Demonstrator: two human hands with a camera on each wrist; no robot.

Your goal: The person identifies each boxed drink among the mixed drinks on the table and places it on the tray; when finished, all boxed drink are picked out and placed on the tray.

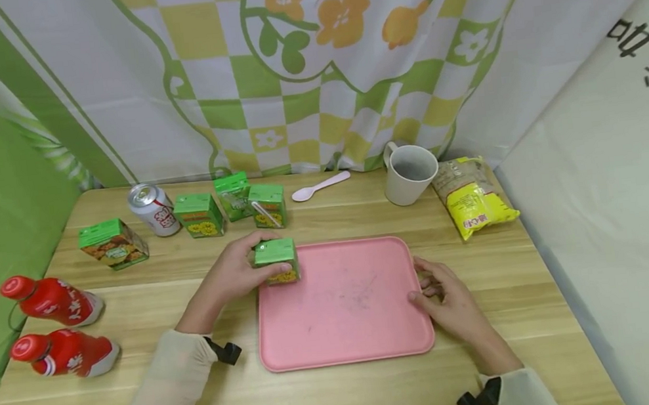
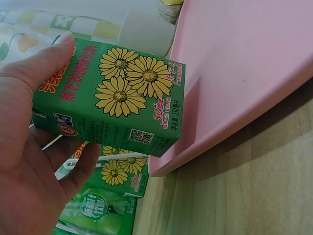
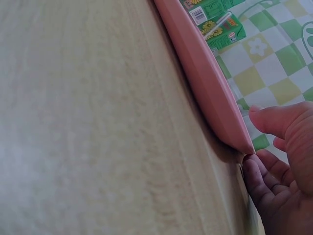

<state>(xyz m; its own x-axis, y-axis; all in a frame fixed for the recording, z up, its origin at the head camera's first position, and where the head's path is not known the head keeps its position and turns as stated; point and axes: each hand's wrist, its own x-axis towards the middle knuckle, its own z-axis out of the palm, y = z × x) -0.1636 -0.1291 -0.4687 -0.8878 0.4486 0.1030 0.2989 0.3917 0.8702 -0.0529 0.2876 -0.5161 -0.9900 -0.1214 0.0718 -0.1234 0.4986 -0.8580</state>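
Observation:
A green drink carton (image 1: 276, 260) with yellow chrysanthemums printed on it is gripped by my left hand (image 1: 242, 264), thumb on one side and fingers on the other. In the head view it is at the far left corner of a pink tray (image 1: 351, 338). The left wrist view shows the carton (image 2: 132, 93) tilted, its lower end close to the tray's rim; whether they touch I cannot tell. My right hand (image 1: 450, 298) holds the tray's right rim, thumb over the edge and fingers curled against its outer side. The tray (image 3: 205, 78) lies on the wooden table.
Behind the tray stand two green cartons (image 1: 199, 217), (image 1: 270, 201), a green pack (image 1: 233, 195), a pink spoon (image 1: 319, 186) and a mug (image 1: 407, 177). A yellow bag (image 1: 473, 200) is at right. Leftward are a can (image 1: 156, 210), a brown-green carton (image 1: 115, 244) and two red bottles (image 1: 64, 302).

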